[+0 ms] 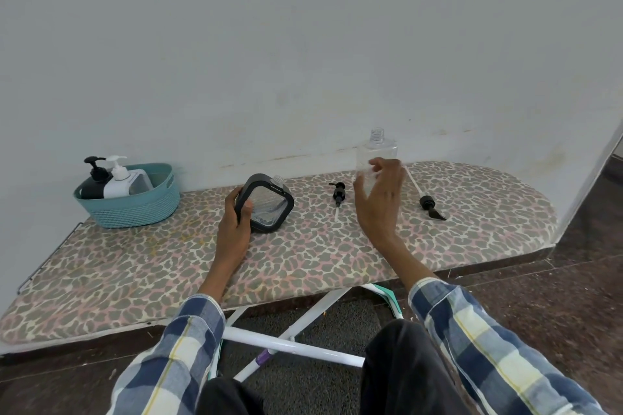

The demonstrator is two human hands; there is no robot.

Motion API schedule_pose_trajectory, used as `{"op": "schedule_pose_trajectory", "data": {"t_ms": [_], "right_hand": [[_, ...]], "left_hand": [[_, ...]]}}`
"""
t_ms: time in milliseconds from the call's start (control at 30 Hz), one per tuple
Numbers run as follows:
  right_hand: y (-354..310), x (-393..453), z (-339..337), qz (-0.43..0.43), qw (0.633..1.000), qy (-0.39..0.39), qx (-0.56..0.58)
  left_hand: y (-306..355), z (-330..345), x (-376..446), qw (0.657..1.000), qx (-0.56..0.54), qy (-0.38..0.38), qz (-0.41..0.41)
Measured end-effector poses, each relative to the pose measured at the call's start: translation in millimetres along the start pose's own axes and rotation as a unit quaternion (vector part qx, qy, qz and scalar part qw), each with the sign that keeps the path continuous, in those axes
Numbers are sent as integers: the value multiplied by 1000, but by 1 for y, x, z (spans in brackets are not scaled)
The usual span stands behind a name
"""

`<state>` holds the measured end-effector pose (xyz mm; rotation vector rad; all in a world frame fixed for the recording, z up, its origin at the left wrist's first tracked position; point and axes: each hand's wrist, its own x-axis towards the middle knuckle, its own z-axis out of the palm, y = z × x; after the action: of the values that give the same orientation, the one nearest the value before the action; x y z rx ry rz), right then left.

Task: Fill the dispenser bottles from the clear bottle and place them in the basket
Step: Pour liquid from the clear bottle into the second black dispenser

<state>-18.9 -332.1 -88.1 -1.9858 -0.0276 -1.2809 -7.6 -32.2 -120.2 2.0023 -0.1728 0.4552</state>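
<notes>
An upright clear bottle [377,148] with no cap stands on the leopard-print ironing board [135,266] at the back right. My right hand [381,199] is just in front of it, fingers apart, covering its lower half. My left hand [236,222] grips the left edge of a square black-framed dispenser bottle [269,204], which is tilted, with its open neck pointing up and back. Two black pump heads with tubes lie loose on the board: one [338,194] sits between my hands, the other [429,205] to the right. The teal basket [161,185] stands at the back left.
In the basket stand a black pump bottle [96,178], a white pump bottle [118,178] and a third pale bottle [141,182]. A wall runs directly behind the board. White board legs [293,344] and my knees are below the near edge.
</notes>
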Motion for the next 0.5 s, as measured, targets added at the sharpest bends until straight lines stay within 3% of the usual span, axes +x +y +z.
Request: {"op": "schedule_pose_trajectory", "data": {"t_ms": [167,500], "right_hand": [[-13,4,18,-73,981,-173,-54],[-3,12,60,10,884,-412,-220]], "left_hand": [[6,-1,-2,1000,-9,4,2],[8,-2,-3,1000,-17,11,-5]]}}
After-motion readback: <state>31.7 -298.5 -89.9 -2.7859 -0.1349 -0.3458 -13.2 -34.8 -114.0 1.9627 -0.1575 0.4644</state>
